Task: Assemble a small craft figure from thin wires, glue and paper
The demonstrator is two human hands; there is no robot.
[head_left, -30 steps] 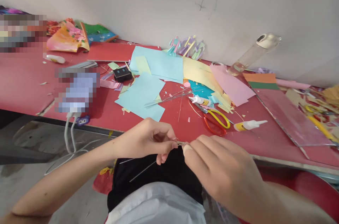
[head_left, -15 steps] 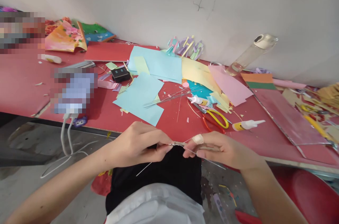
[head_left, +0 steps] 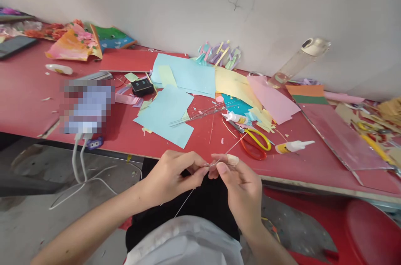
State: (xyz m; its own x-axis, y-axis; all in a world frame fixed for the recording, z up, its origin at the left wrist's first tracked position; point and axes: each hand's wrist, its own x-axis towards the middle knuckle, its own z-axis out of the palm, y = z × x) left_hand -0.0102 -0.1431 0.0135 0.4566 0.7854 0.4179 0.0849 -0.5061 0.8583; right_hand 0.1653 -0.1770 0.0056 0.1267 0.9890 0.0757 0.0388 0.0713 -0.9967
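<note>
Spanning the view, a red table runs along a pale wall, littered with paper. Light blue paper sheets lie mid-table, a pink sheet and yellow sheets beyond them. Clear bottle leans on the wall. Scissors, red and yellow handles, lie near the table's front edge, a glue bottle just beside. Loose wires rest on the blue paper. In front of the table edge, over the lap: left hand and right hand, fingertips meeting, both pinching one thin wire; its ends stick out up-right and down-left.
</note>
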